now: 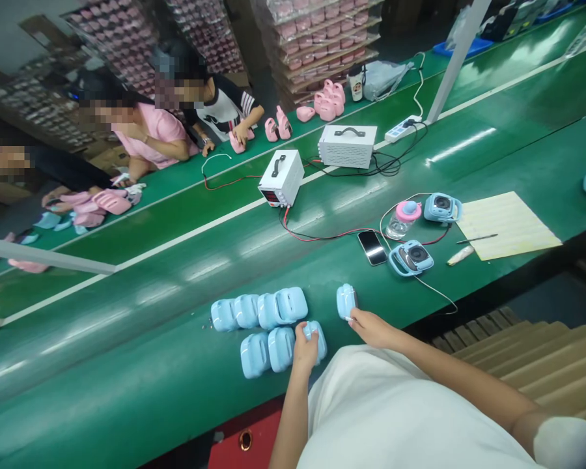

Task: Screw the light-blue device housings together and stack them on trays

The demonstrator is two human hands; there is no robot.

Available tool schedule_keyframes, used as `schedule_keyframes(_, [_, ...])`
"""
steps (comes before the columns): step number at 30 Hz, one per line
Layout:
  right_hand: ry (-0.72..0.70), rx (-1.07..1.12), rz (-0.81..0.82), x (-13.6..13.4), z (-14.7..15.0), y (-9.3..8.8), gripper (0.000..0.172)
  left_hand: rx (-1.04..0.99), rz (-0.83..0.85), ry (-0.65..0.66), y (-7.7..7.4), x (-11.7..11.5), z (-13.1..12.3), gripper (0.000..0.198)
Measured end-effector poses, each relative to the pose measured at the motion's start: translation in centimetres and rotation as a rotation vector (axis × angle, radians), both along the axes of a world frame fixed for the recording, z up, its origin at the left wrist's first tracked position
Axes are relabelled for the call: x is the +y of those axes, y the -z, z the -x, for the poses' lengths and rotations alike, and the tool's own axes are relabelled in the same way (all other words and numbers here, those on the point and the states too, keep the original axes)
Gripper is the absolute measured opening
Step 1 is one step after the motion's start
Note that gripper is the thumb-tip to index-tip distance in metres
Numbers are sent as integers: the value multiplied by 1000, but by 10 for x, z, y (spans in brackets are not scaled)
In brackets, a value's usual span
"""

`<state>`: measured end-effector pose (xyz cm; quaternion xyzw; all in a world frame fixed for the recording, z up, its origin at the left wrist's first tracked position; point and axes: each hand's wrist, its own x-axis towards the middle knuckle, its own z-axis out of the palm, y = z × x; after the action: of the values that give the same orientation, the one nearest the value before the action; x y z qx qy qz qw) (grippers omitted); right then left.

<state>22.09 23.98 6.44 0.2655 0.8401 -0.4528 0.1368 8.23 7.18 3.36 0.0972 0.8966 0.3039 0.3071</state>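
Note:
My right hand [374, 327] pinches the lower edge of a light-blue plastic device [346, 301] with rounded corners, which stands apart from the others on the green bench. My left hand [306, 346] has its thumb and fingers closed round another light-blue device [321, 339] at the right end of the front row. Beside it in that row are two more such devices [280, 348]. Just behind lies a second row of several light-blue devices [268, 309]. Their undersides and the fingertips beneath are hidden.
Two blue devices with round black fronts [413, 256], a phone [372, 247], a pink-lidded bottle [403, 219] and yellowish paper [508, 225] lie to the right. Red and black leads run to white power supplies [282, 178]. Co-workers [224, 107] handle pink parts across the bench. A post [456, 62] stands behind.

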Motion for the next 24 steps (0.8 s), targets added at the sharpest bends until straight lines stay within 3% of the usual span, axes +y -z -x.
schedule_keyframes(4, [-34,50,29,1,1,-3,18,132,180,104,-11,-3,15,33])
schedule_keyframes(8, [-48,99,55,-4,6,-7,20,362,320,43,-28,3,46,47])
schedule_keyframes(10, [-61,128,68,-6,8,-8,22,403,363,-5,-28,9,63,54])
schedule_keyframes(13, [-49,187,135,-9,11,-8,28,331,379,-14,-15,22,81,44])
schedule_keyframes(16, [28,222,247,-11,15,-7,29,228,317,-7,2,36,88,29])
schedule_keyframes(19, [120,230,302,-11,20,-6,28,172,181,-12,8,45,85,25])
schedule_keyframes(24, [274,279,361,-12,30,-5,27,110,-150,-49,-13,43,66,20])
